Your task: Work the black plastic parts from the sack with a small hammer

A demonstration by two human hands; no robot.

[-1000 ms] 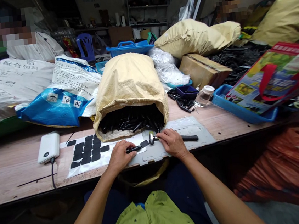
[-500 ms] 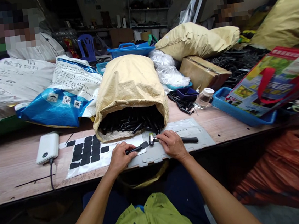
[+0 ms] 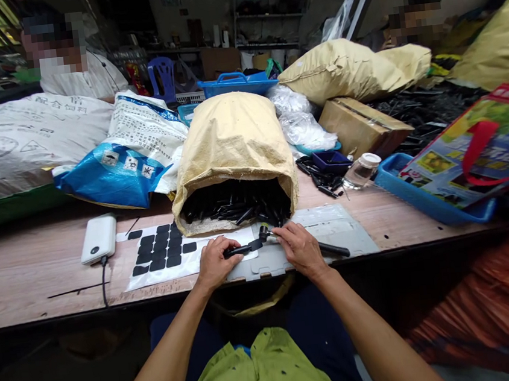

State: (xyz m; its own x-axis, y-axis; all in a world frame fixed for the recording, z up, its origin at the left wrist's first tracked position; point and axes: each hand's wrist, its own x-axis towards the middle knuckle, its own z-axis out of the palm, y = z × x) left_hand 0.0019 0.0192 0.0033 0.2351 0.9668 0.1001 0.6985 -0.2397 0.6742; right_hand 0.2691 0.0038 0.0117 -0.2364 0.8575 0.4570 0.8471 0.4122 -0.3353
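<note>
My left hand [image 3: 216, 261] is closed on a slim black plastic piece [image 3: 239, 250], pinned low over the grey board [image 3: 349, 227]. A flat dark patch [image 3: 255, 244] lies at the piece's right end. My right hand [image 3: 300, 246] is wrapped round a small hammer, whose metal head [image 3: 264, 233] stands just over that patch. The hammer's black handle [image 3: 335, 249] sticks out to the right behind the hand. Whether the head touches the patch, I cannot tell. Left of my left hand lies a white sheet with black square stickers [image 3: 157, 249].
A tan sack [image 3: 234, 132] full of black pieces opens toward me behind my hands. A white power bank [image 3: 99, 239] with a cable sits at left. To the right stand a jar [image 3: 361, 171] and a blue basket [image 3: 437, 198]. Two people are farther back.
The view has swung left, so everything appears farther right. The hammer head has shifted slightly left over the board, closer to the black piece. Both hands keep their grip.
</note>
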